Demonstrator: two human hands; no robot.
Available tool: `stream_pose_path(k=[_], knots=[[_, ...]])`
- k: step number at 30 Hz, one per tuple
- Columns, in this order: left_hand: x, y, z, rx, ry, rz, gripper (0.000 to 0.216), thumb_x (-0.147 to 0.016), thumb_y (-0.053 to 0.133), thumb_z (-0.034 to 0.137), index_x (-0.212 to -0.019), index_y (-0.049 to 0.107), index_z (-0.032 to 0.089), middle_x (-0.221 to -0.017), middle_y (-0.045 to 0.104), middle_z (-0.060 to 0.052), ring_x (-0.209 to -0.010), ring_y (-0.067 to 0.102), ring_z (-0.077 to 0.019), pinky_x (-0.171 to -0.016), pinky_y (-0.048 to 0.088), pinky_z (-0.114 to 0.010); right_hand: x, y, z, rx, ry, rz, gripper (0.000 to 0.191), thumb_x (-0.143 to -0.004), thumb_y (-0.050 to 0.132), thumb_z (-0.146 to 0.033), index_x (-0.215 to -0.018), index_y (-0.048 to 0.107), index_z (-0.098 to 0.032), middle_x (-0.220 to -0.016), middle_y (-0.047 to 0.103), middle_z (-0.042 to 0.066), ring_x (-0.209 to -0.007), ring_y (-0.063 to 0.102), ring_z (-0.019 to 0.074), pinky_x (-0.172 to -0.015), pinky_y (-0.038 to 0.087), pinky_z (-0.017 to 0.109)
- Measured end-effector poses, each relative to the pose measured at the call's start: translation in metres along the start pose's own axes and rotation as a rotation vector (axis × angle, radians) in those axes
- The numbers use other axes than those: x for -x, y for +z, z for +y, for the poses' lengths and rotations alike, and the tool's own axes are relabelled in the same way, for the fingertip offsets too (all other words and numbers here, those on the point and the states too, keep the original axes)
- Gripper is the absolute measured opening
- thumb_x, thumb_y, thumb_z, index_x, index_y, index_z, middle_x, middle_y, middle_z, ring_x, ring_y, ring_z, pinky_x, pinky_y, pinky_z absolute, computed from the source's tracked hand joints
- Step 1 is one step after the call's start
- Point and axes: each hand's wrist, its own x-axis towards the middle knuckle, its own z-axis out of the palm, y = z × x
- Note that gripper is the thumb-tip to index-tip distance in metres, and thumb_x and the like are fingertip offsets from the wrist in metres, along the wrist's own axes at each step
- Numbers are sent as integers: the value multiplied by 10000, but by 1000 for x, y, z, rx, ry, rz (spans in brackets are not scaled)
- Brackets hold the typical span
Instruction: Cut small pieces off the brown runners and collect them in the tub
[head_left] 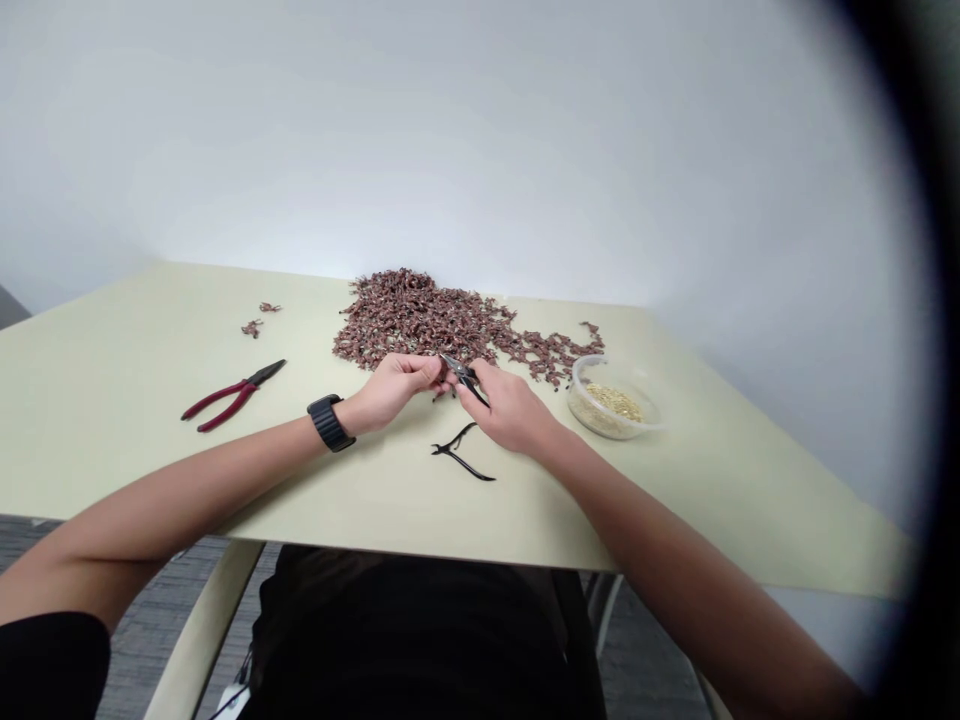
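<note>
My left hand [394, 388], with a black watch on its wrist, is closed in a pinch on a small dark piece I cannot make out, just in front of a big heap of small reddish-brown pieces [435, 322]. Opposite it, my right hand [510, 408] is wrapped round black-handled pliers [461, 373], whose tip meets the left fingertips. A second pair of black pliers [461, 455] lies on the table just below both hands.
Red-handled pliers [234, 394] lie on the pale green table [112, 420] at the left. A clear plastic bowl [613, 398] with small golden bits stands at the right. Two stray reddish pieces [259, 318] lie at the far left. A white wall rises behind.
</note>
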Motion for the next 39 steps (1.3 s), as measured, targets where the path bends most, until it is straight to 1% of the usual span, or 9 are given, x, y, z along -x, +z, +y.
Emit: stream_pose_path(k=[5,9,12,15,19,21,24,28,39], knots=[[2,1,-2,-248,91,113,407,-920,662,510,-977,792,129,-1096,745,-125,-960,671,-227,-882,532,-348,0,14,-14,-506,222,-92,343,-978,460,-546,-852,484,-228,-712,473,-15,-608,400,138,-548,295,257],[0,-6,-8,-592,262,243,356,-961,615,429,-1162,775,182,-1100,759,-92,-975,667,-223,-917,514,-354,-2,10,-24,-1158,525,-400,400,-932,458,-624,-868,473,-230,-668,275,-60,-522,137,98,-439,90,206],[-2,-13,-10,-777,429,253,337,-984,569,352,-1231,747,207,-1045,766,-93,-1051,637,-237,-940,494,-371,-5,2,-23,-1370,576,-579,410,-913,464,-622,-869,484,-215,-672,240,-65,-538,81,98,-434,41,203],[-2,-13,-6,-779,414,252,331,-974,589,383,-1207,753,214,-1017,761,-85,-1014,639,-238,-911,491,-359,-5,2,-19,-1228,540,-520,424,-935,421,-627,-883,496,-213,-678,260,-58,-538,109,103,-444,72,215],[1,-3,2,-468,174,165,398,-972,584,497,-1006,775,149,-888,721,-70,-792,623,-181,-792,492,-312,-1,8,-14,-577,269,-77,360,-970,454,-559,-863,507,-219,-702,434,-20,-589,346,129,-532,256,255],[2,2,3,-267,97,95,437,-978,570,516,-920,760,126,-885,707,-82,-778,611,-169,-785,497,-311,0,8,-10,-289,131,38,305,-977,484,-512,-891,516,-221,-723,509,-6,-648,441,156,-601,304,284],[2,4,1,-61,41,54,410,-955,622,501,-854,755,127,-918,714,-102,-810,618,-171,-835,513,-333,0,5,-5,-88,18,34,260,-989,482,-474,-970,529,-219,-782,579,12,-683,504,176,-645,329,301],[1,3,-1,93,-31,16,341,-939,668,434,-885,780,116,-977,728,-125,-833,624,-166,-900,518,-357,-1,3,2,10,-59,27,255,-1010,448,-452,-1031,542,-216,-913,645,54,-787,578,205,-697,373,304],[3,6,4,243,-126,10,288,-915,706,369,-873,778,94,-1026,736,-145,-832,639,-157,-848,527,-318,-1,-3,8,203,-83,37,265,-1006,446,-479,-990,486,-217,-912,624,67,-789,586,216,-685,363,306]])
